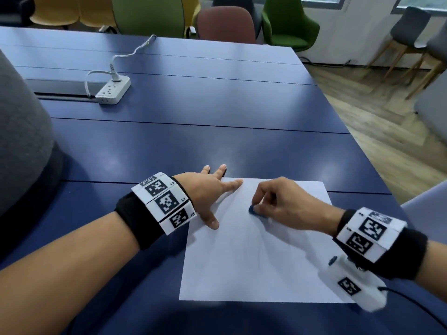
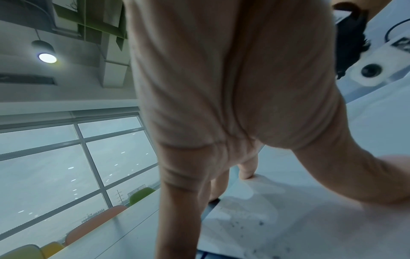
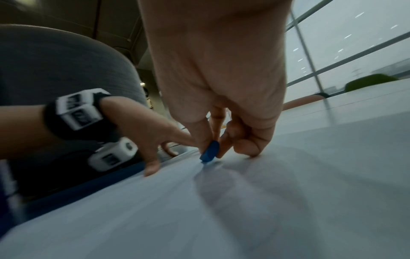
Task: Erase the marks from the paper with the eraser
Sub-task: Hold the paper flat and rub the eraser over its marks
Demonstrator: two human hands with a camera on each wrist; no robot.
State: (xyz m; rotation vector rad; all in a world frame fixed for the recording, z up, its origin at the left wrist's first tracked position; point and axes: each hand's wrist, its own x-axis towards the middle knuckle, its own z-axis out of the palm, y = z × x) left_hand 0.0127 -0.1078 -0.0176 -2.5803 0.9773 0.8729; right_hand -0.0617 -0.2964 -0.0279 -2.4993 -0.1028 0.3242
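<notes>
A white sheet of paper lies on the blue table near its front edge, with only faint grey marks on it. My right hand pinches a small blue eraser between thumb and fingers, its lower edge touching the paper's upper middle. In the right wrist view the eraser stands tilted on the paper. My left hand lies flat with spread straight fingers, pressing the paper's upper left corner, thumb on the sheet. Dark eraser crumbs dot the paper in the left wrist view.
A white power strip with a plugged cable sits at the back left of the table. A grey rounded chair back rises at the left edge. Coloured chairs stand beyond the far edge. The table's right edge drops to wooden floor.
</notes>
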